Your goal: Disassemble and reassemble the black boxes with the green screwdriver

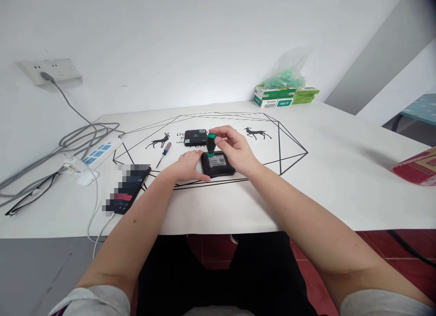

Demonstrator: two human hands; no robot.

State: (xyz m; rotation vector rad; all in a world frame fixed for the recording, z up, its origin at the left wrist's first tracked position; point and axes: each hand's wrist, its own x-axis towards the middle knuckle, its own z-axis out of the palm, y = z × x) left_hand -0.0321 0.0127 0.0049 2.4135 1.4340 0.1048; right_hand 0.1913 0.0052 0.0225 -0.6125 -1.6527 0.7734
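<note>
A small black box-shaped device [218, 171] with a white printed label lies flat on the table mat in front of me. My left hand [191, 165] grips its left side, the thumb along the near edge and the fingers by the far left corner. In my right hand [235, 148] is a stubby screwdriver [211, 145] with a green and black handle, standing upright over the device's far left part. Thumb and fingers pinch the top of the handle. The screwdriver's tip is too small to make out. Just behind lies a similar black square piece [195, 137] with small stickers.
A slim screwdriver [164, 155] lies left of my hands. Nearer sits a phone [131, 191] on a cable, beside a power strip [102, 157], glasses [32, 195] and grey cords. Green boxes [275, 92] with a plastic bag stand at the back right; a red package [417, 168] is far right.
</note>
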